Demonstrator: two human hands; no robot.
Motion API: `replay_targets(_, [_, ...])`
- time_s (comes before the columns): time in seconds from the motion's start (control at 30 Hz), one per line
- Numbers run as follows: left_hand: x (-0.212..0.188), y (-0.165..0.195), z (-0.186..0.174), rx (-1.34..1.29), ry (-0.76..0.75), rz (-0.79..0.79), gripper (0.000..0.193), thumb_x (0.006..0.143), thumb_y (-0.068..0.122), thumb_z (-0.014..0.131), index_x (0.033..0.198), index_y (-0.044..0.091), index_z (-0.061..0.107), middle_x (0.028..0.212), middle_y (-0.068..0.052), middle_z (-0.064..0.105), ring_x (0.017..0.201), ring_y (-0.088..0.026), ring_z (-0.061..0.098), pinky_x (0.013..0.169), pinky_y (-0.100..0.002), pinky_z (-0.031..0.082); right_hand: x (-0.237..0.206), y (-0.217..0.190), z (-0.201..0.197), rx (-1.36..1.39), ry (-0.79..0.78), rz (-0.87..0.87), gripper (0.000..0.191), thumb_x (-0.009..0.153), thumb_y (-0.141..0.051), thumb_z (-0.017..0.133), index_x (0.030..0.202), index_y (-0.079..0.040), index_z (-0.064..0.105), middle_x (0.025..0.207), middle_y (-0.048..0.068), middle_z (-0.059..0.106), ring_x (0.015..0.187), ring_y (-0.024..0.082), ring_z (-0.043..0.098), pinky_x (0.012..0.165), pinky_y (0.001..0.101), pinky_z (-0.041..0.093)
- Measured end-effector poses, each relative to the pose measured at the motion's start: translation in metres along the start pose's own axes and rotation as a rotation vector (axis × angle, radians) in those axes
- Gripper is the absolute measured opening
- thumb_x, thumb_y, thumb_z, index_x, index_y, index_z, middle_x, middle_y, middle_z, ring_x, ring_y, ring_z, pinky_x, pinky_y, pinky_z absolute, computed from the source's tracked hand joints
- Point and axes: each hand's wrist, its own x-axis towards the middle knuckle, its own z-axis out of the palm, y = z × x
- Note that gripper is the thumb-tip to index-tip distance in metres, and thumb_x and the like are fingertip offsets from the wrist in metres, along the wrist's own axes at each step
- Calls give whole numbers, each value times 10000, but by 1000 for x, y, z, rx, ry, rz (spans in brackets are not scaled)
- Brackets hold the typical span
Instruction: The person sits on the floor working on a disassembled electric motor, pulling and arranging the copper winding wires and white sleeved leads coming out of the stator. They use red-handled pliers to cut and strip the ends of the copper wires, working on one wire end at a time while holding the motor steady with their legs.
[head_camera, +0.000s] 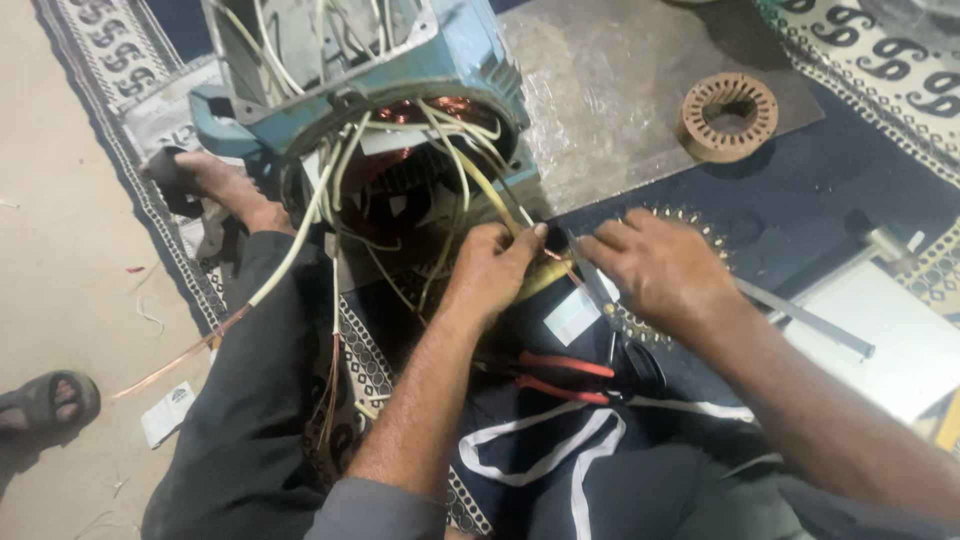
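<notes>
A blue-green electric motor housing (470, 60) lies on its side in front of me, with copper windings (440, 108) and several cream sleeved wires (455, 165) spilling from its open end. My left hand (490, 268) pinches one yellowish sleeved wire near the opening. My right hand (660, 268) is closed on a thin metal blade tool (590, 285), its tip against the bare copper end of that wire between the two hands. Red-handled pliers (560, 378) lie on the cloth below my hands.
A rusty round slotted stator ring (728, 115) rests on a grey metal sheet (620, 90) at the back right. A white board (900, 340) and a metal rod (810, 318) lie at right. My bare foot (215, 180) braces the housing; a sandalled foot (45, 400) shows at far left.
</notes>
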Motion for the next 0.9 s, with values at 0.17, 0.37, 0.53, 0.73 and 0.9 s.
replay_targets(0.17, [-2, 4, -1, -68, 0, -16, 354, 931, 327, 717, 843, -15, 751, 694, -47, 696, 595, -97, 575, 523, -290, 457, -8, -21, 4, -74, 92, -57, 475, 799, -148, 611, 1244, 6, 681, 964, 76, 652, 878, 235, 627, 726, 352, 552])
replay_targets(0.37, [-1, -1, 0, -251, -48, -81, 360, 929, 296, 725, 830, -50, 702, 698, -36, 686, 613, -111, 605, 537, -297, 507, -1, -22, 21, -156, 233, -252, 328, 872, -104, 639, 1164, 35, 696, 857, 48, 622, 785, 211, 655, 666, 344, 555])
replay_targets(0.53, [1, -11, -3, -150, -43, -32, 362, 940, 324, 722, 839, -23, 726, 685, -17, 651, 592, -93, 527, 509, -289, 418, 2, -36, 42, 397, 447, 24, 108, 910, -141, 708, 969, -56, 677, 749, 61, 597, 661, 226, 619, 584, 358, 497])
replay_targets(0.73, [2, -24, -7, -139, -36, 16, 376, 925, 346, 742, 825, -16, 720, 693, -18, 646, 605, -89, 531, 512, -298, 433, 5, -85, 81, 1980, 460, 1092, 166, 930, -155, 721, 1018, -23, 674, 786, 56, 593, 657, 180, 579, 584, 313, 452])
replay_targets(0.9, [-2, -19, -9, -87, -1, -21, 342, 893, 358, 743, 858, 17, 743, 693, -14, 667, 604, -89, 548, 516, -299, 445, -13, -68, 66, 2011, 306, 1084, 265, 907, -155, 716, 1130, -17, 678, 940, 75, 651, 788, 182, 645, 696, 301, 517])
